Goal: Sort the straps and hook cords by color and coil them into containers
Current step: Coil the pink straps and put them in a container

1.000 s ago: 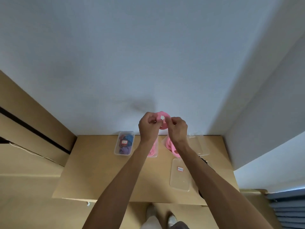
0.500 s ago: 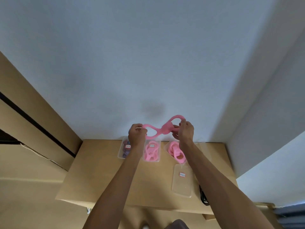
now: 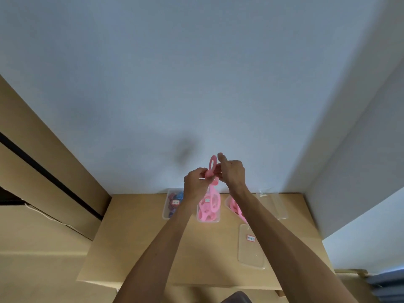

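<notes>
A pink strap [image 3: 212,166] is held up in front of the wall, looped into a ring above my hands with its tail hanging down. My left hand [image 3: 195,182] pinches it at the bottom of the loop. My right hand [image 3: 232,172] grips it from the right, index finger raised. Below them on the wooden table [image 3: 140,248] stand a clear container of pink straps [image 3: 208,212], a clear container of blue and red straps [image 3: 172,203] to its left, and a third one with pink straps [image 3: 232,206], partly hidden by my right forearm.
A clear lid with a red-edged label [image 3: 251,246] lies on the table's right side. Another clear lid or container [image 3: 273,204] sits at the back right. The wall stands directly behind the table; a wooden cabinet [image 3: 43,171] is on the left.
The strap was stretched out sideways between my hands half a second ago. Now my hands are close together again and the strap forms an upright loop.
</notes>
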